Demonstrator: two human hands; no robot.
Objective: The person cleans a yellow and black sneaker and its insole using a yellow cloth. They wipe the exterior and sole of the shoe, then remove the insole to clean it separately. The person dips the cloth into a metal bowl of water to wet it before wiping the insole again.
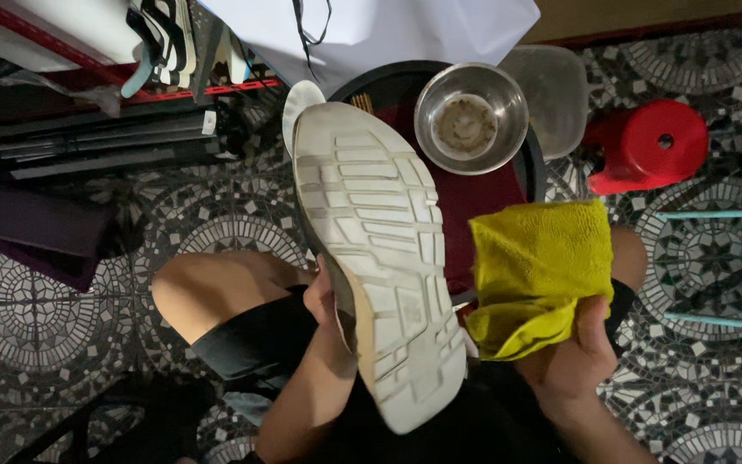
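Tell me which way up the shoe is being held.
Sole up: the shoe shows its whole white tread to the camera, gripped from beneath by the left hand.

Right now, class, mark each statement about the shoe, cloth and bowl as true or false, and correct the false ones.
1. The left hand holds the shoe sole up. True.
2. The right hand grips a blue cloth. False: the cloth is yellow.
3. The metal bowl lies beyond the shoe's toe. True.
4. The cloth is pressed against the sole. False: it is beside the shoe, apart from the sole.
5. The red stool is on the person's left. False: it is on the right.
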